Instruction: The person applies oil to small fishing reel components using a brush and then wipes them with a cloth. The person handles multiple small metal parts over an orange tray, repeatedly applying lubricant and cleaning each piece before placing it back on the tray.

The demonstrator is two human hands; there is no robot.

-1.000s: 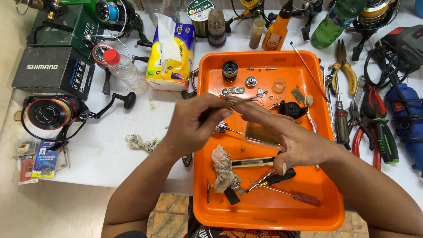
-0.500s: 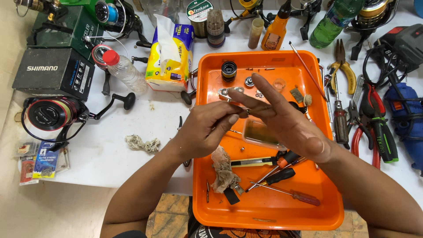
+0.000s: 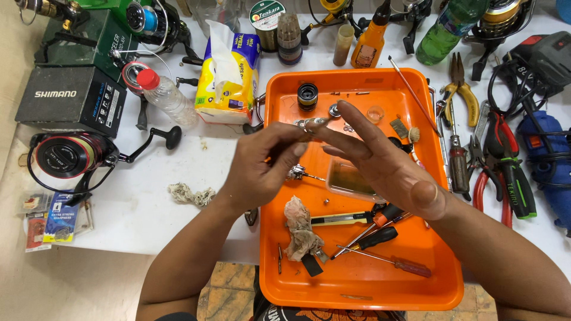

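Note:
Both my hands hover over the back half of an orange tray [image 3: 357, 300]. My left hand [image 3: 262, 172] pinches a small metal part [image 3: 309, 135] between thumb and forefinger. My right hand [image 3: 380, 166] meets it at the same part with its forefinger tip, the other fingers spread out; its thumb tip is hidden. Below the hands lie a small metal reel piece [image 3: 297, 173] and a clear square dish [image 3: 351, 181]. A black spool [image 3: 307, 95] and loose washers [image 3: 334, 110] lie at the tray's far end.
A dirty rag [image 3: 300, 229] and screwdrivers [image 3: 386, 236] lie in the tray's near half. Pliers [image 3: 505, 172] and a blue power tool [image 3: 547, 160] are at the right. At the left are a tissue pack [image 3: 229, 77], a bottle [image 3: 163, 95], a black box [image 3: 71, 101] and a spinning reel [image 3: 71, 154].
Both hands have moved toward the far end of the tray. My right hand's fingers have spread out and straightened while the left keeps its pinch.

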